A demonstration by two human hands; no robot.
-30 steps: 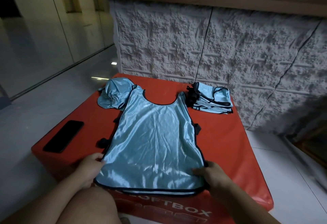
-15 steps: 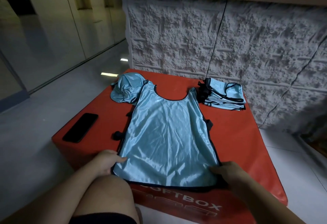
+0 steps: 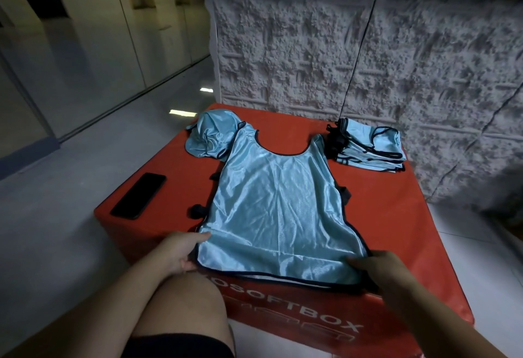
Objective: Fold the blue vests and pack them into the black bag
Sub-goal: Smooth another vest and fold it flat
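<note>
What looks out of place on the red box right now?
A black phone lies by the red box's left edge, unrelated to packing. One blue vest sits crumpled at the far left corner, unlike the folded stack. No black bag is visible.

A blue vest point(image 3: 278, 210) is lying flat on the red box point(image 3: 396, 216), the left hand point(image 3: 181, 251) pinching its seven-o'clock corner and the right hand point(image 3: 380, 268) its five-o'clock corner.

head cam | worn on head, looks forward-down | close over red box point(image 3: 396, 216) | wall point(image 3: 368, 60) behind
</note>
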